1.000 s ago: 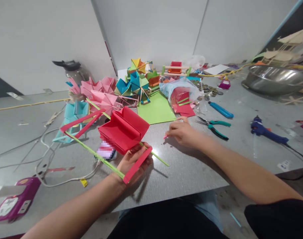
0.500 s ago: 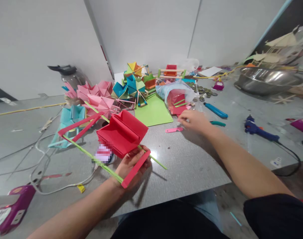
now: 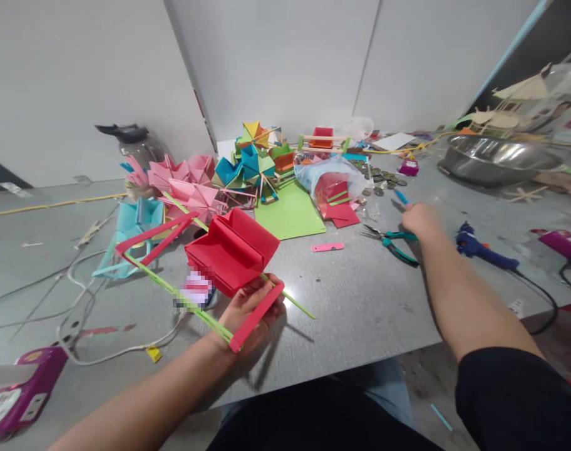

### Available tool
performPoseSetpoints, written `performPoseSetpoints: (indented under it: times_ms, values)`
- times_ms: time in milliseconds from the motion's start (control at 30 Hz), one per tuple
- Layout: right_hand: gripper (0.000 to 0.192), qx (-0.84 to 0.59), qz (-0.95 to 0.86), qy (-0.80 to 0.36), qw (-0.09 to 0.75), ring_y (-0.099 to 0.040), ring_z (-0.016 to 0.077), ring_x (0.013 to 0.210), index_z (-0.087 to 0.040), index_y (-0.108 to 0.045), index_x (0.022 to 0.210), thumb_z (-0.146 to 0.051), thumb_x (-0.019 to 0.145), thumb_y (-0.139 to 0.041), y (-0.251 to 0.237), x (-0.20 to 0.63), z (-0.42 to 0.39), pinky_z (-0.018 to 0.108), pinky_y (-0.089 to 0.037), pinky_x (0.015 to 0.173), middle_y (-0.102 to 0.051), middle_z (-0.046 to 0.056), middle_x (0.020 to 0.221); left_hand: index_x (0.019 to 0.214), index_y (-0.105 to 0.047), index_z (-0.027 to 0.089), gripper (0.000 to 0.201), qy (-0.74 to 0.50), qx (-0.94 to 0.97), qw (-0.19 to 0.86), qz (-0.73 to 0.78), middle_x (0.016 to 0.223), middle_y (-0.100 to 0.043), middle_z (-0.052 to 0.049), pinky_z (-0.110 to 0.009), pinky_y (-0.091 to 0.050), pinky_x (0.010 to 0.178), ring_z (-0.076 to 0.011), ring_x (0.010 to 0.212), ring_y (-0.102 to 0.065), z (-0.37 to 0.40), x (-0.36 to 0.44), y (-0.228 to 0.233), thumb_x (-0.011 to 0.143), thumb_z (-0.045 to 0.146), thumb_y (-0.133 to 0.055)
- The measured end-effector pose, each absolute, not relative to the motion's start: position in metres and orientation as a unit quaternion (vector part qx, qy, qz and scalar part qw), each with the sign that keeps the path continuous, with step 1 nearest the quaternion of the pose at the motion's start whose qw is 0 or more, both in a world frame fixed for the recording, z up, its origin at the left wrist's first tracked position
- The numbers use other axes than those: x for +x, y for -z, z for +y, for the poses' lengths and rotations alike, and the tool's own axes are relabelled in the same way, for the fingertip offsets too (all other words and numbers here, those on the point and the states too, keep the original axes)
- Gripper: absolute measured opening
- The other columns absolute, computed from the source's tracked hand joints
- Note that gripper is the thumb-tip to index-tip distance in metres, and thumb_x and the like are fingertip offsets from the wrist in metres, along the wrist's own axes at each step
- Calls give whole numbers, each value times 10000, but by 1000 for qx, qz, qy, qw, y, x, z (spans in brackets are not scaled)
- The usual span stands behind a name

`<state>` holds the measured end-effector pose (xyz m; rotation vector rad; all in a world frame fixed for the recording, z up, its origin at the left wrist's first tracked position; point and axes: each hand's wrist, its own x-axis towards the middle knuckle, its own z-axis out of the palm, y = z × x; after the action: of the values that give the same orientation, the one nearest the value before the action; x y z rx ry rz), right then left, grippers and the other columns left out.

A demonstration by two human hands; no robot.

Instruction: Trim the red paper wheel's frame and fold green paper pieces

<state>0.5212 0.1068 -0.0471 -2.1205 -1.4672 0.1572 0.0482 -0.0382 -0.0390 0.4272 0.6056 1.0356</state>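
My left hand grips a red folded paper box from below. The box is fixed to thin green sticks and red paper strips, and one red strip crosses my palm. My right hand is stretched out to the right, blurred, and lies over the far end of a blue cutter. I cannot tell whether its fingers have closed on the cutter. Green-handled pliers lie just left of that hand. A small pink strip rests on the table between my hands.
Pink, blue and multicoloured paper models crowd the back of the grey table, beside a green sheet, a plastic bag of red paper and coins. A blue glue gun, a steel bowl and cables lie around.
My right hand let the pink strip lie on the table and swept right, past the pliers, onto the blue cutter. My left hand kept hold of the red box.
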Motion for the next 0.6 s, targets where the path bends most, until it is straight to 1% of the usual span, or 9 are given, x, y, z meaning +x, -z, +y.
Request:
performPoseSetpoints:
  times_ms: [100,167,200,267,333,400,433,500,600]
  values:
    - [559,-730,-506,-23,459,-575,197,675,-236,-595,1004,-715,1128,-337,41,520,110,395,-508,663,-641,54,802,853,-821,167,246,-480,201,807,279,872,-740,1,-215,-559,647,-98,695,-645,-36,47,37,731,221,-1028]
    - [602,-655,-507,-14,560,-499,186,600,-292,-509,1010,-822,1081,-231,32,515,113,380,-432,592,-576,13,758,854,-825,167,239,-478,209,807,276,854,-729,2,-218,-566,662,-95,691,-636,-35,46,36,745,244,-1024]
    - [589,-614,-515,-18,598,-491,177,596,-309,-485,1028,-857,1055,-272,28,509,114,371,-421,581,-572,-1,791,853,-825,163,221,-479,213,806,276,849,-724,1,-219,-568,668,-95,692,-635,-35,46,35,765,245,-1011]
    - [549,-539,-545,-39,641,-509,161,615,-327,-479,1040,-873,995,-476,19,492,114,370,-440,577,-596,-7,885,853,-825,159,183,-481,213,805,274,851,-722,1,-220,-569,677,-96,697,-639,-36,46,33,794,222,-987]
    - [529,-486,-578,-76,651,-517,153,610,-332,-513,1010,-834,927,-655,14,466,108,375,-448,565,-624,3,926,853,-824,167,184,-482,205,808,269,841,-723,6,-212,-558,659,-93,684,-639,-36,47,32,786,207,-991]
    - [504,-432,-610,-142,649,-478,143,557,-316,-551,1001,-772,905,-744,14,435,95,363,-420,533,-637,3,877,866,-823,179,198,-478,196,813,270,838,-731,10,-205,-546,637,-91,666,-635,-35,47,32,774,198,-997]
    - [463,-413,-623,-174,641,-466,143,535,-311,-565,1017,-728,934,-749,15,419,86,351,-389,511,-636,-5,835,868,-819,181,196,-477,192,813,273,843,-736,11,-204,-542,628,-89,659,-634,-35,47,32,777,188,-992]
    - [457,-406,-655,-190,608,-416,139,483,-297,-577,953,-731,963,-719,20,391,67,330,-316,469,-589,-34,704,871,-811,176,157,-478,187,811,281,874,-746,4,-204,-542,629,-89,668,-640,-33,46,32,812,155,-955]
    - [560,-385,-747,-139,523,-458,150,506,-260,-612,772,-785,898,-759,29,362,43,324,-335,506,-561,-27,602,865,-804,159,100,-482,187,807,286,855,-729,-4,-206,-550,641,-92,674,-643,-31,45,31,859,126,-899]
